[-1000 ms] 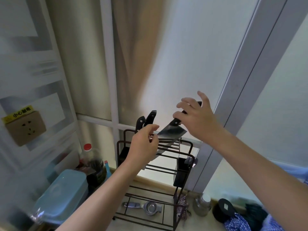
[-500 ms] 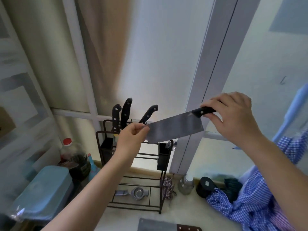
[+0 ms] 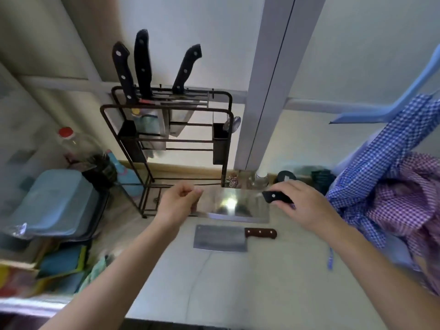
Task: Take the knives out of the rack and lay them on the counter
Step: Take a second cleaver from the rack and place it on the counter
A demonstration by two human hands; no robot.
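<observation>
While both hands grasp the cleaver (image 3: 234,207), left hand (image 3: 179,203) at its tip, right hand (image 3: 301,206) on its handle; counter (image 3: 250,282) bare.

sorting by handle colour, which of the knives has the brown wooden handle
The cleaver lying flat on the counter, nearest the camera. The held cleaver and the three rack knives all have black handles.

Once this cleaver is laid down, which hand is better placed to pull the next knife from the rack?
Left, probably. The left hand sits directly below the rack and its three black handles; the right hand is farther right.
</observation>
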